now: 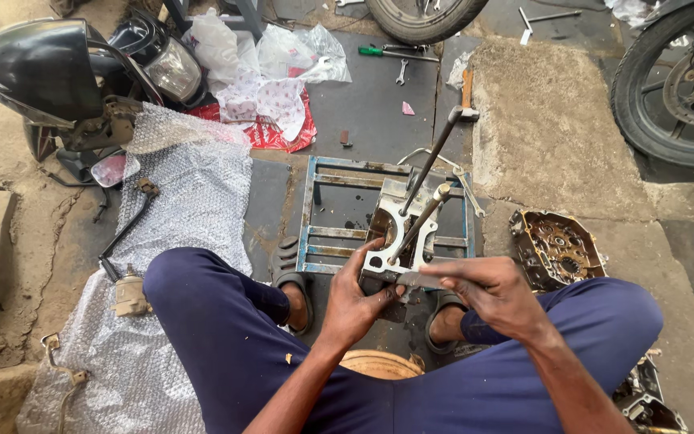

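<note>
A grey metal engine block [395, 229] with long studs [431, 161] rising from it stands on a blue metal frame stand [315, 201] between my knees. My left hand [355, 297] grips the block's near edge and steadies it. My right hand [487, 289] pinches a thin flat metal blade [415, 280] and lays it against the block's near face. Both my legs are in blue trousers, feet in dark sandals on either side of the stand.
A motorcycle headlight cowl [50, 72] and bubble wrap [178, 201] with small parts lie to the left. An open engine casing [556, 245] sits to the right. Wheels [676, 88] stand beyond, with wrenches [402, 72], a hammer [466, 84] and plastic bags [275, 72] on the floor.
</note>
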Motion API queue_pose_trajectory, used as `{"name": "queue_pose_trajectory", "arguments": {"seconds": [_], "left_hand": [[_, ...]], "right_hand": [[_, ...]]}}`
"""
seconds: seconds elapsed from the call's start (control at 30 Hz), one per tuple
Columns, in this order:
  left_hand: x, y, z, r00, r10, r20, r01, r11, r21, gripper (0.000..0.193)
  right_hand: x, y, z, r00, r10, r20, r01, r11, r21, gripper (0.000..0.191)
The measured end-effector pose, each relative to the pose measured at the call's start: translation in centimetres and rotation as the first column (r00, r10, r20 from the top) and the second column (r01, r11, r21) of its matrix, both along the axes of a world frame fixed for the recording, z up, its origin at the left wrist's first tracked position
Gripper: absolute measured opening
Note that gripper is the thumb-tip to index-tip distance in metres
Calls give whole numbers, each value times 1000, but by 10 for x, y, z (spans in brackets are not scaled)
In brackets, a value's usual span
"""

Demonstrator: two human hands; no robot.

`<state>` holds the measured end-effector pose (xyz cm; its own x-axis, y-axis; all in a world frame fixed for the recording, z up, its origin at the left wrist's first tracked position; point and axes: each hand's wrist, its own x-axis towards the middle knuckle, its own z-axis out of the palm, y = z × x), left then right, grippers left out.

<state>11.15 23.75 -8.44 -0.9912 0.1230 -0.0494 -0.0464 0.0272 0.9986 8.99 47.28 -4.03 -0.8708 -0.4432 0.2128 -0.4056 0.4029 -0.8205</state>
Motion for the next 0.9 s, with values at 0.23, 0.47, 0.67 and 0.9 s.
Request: {"name": "queue_pose_trajectory", "arguments": {"seconds": [0.23, 0.47, 0.67, 0.9], "left_hand": [[0, 0, 0, 1000, 7, -19, -7, 1000, 6, 72], [1, -1, 4, 1000, 14, -19, -13, 998, 56, 72], [1, -1, 5, 1000, 15, 19, -16, 998, 54, 72], [1, -3, 8, 787, 66, -614, -191, 972, -140, 77]], "right_hand": [[6, 2, 1, 982, 117, -151, -104, 990, 94, 37], [40, -29, 24, 910, -175, -377, 240, 962, 133, 42], [52, -64, 32, 770, -14, -638, 300, 890, 342, 51], [65, -82, 31, 808, 8, -589, 211, 930, 302, 47]]}}
